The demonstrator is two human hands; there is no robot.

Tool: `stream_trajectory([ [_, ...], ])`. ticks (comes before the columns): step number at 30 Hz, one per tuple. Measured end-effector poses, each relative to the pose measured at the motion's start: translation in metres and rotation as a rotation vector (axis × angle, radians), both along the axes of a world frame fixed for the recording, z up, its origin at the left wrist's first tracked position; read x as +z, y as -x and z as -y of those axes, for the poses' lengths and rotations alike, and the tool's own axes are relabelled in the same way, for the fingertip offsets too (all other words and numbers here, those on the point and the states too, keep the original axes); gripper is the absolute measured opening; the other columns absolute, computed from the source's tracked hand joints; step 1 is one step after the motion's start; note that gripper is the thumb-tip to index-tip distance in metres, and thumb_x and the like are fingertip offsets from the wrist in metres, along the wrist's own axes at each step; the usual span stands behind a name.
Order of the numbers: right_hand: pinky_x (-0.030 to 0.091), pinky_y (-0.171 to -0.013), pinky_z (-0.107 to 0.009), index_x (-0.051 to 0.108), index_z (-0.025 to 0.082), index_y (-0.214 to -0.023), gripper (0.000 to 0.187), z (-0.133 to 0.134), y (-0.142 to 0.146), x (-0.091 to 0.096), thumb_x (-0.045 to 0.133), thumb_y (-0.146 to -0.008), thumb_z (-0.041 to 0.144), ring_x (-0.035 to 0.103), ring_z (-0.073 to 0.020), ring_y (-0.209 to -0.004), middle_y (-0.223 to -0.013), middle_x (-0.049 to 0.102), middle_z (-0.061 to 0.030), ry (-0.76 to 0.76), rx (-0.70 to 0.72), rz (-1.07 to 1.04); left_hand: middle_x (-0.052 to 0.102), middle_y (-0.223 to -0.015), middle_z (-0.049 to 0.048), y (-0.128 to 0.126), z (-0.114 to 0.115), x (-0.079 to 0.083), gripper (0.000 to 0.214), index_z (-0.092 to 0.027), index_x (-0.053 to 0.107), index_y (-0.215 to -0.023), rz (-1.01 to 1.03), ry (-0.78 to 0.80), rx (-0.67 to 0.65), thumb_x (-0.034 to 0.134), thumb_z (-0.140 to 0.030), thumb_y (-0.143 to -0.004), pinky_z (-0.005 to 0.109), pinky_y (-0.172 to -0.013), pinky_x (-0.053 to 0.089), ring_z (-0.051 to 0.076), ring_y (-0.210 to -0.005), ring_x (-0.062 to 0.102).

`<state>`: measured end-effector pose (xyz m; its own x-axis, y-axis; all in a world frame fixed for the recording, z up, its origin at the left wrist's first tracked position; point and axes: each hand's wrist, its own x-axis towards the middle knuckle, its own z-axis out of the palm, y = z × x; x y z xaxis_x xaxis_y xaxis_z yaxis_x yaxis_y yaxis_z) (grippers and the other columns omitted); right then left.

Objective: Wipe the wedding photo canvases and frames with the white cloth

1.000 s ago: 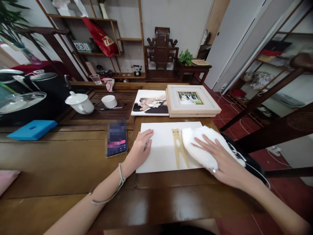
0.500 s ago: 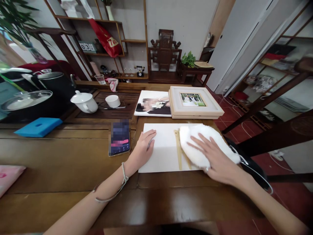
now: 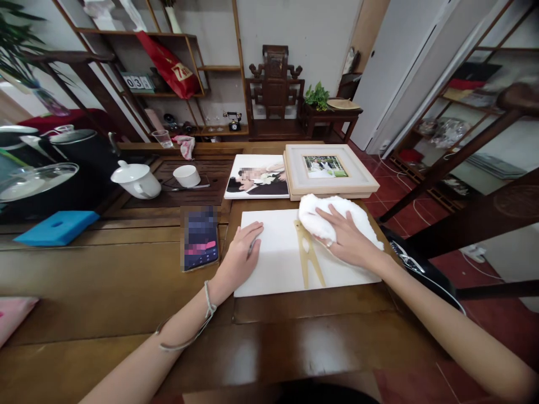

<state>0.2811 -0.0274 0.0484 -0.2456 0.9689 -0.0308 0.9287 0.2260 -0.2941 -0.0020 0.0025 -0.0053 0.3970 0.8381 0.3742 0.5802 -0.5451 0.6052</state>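
Observation:
A white rectangular board (image 3: 269,261) lies flat on the wooden table. On it is a tan, A-shaped stand piece (image 3: 306,255) with its two legs pointing towards me. My left hand (image 3: 242,255) rests on the board's left edge, fingers stretched out and holding nothing. My right hand (image 3: 347,235) has a fluffy white cloth (image 3: 315,221) under its spread fingers and presses it on the board's far right part. The thumb lies along the cloth's near edge. Part of the cloth hangs past the board's far edge, close to a framed picture (image 3: 357,168).
Behind the board lies an unframed photo panel (image 3: 256,191). A phone (image 3: 201,241) sits left of my left hand. Further left are a lidded white bowl (image 3: 137,179), a small white cup (image 3: 186,175) and a blue sponge block (image 3: 56,227). A dark chair (image 3: 484,235) stands at the right.
My right hand has slid the cloth away from me and slightly left, showing more of the tan stand piece and the board's near right corner. My left hand stays on the board.

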Motion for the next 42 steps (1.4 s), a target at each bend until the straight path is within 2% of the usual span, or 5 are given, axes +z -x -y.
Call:
stream_trajectory([
  [14,0.020,-0.115,-0.066,0.026,0.008,-0.153,0.095,0.108,0.011,0.005,0.056,-0.063,0.010,0.008,-0.0401,-0.147,-0.159,0.021,-0.0213,-0.114,0.403,0.137,0.059,-0.137,0.0146,-0.001,0.002,0.005,0.036,-0.015,0.060,-0.125,-0.021,0.036,0.005,0.040,-0.024,-0.096,0.056,-0.119,0.025,0.025,-0.133,0.051],
  [24,0.016,-0.120,-0.055,0.036,0.018,-0.150,0.060,-0.001,0.005,0.007,0.039,-0.097,0.045,0.019,-0.0301,-0.147,-0.157,0.034,-0.0102,0.010,0.085,-0.132,0.060,-0.135,0.0135,0.000,0.001,0.002,0.035,-0.017,0.060,-0.124,-0.007,0.011,-0.004,0.041,-0.021,-0.096,0.056,-0.118,0.028,0.025,-0.132,0.051],
  [30,0.014,-0.117,-0.060,0.044,0.007,-0.144,0.061,-0.028,0.043,0.010,0.049,-0.088,0.030,0.018,-0.0357,-0.147,-0.155,0.035,-0.0201,-0.052,0.233,0.086,0.060,-0.136,0.0141,0.000,0.000,0.002,0.035,-0.017,0.060,-0.124,-0.002,0.013,-0.003,0.042,-0.021,-0.095,0.058,-0.117,0.027,0.026,-0.132,0.052],
  [37,0.008,-0.114,-0.068,0.032,-0.007,-0.146,0.089,0.066,0.070,-0.004,0.066,-0.074,0.032,0.006,-0.0504,-0.144,-0.154,0.021,-0.0348,-0.187,0.418,0.245,0.060,-0.136,0.0148,-0.001,0.001,0.003,0.035,-0.016,0.060,-0.125,-0.007,0.014,-0.007,0.041,-0.020,-0.095,0.056,-0.118,0.027,0.026,-0.132,0.052],
  [42,0.011,-0.117,-0.064,0.026,0.001,-0.152,0.094,0.100,0.064,-0.002,0.065,-0.073,0.036,0.006,-0.0446,-0.146,-0.158,0.018,-0.0280,-0.135,0.484,0.134,0.060,-0.136,0.0145,-0.001,0.001,0.003,0.035,-0.016,0.060,-0.125,-0.011,0.012,-0.008,0.041,-0.020,-0.096,0.056,-0.118,0.027,0.026,-0.132,0.052],
])
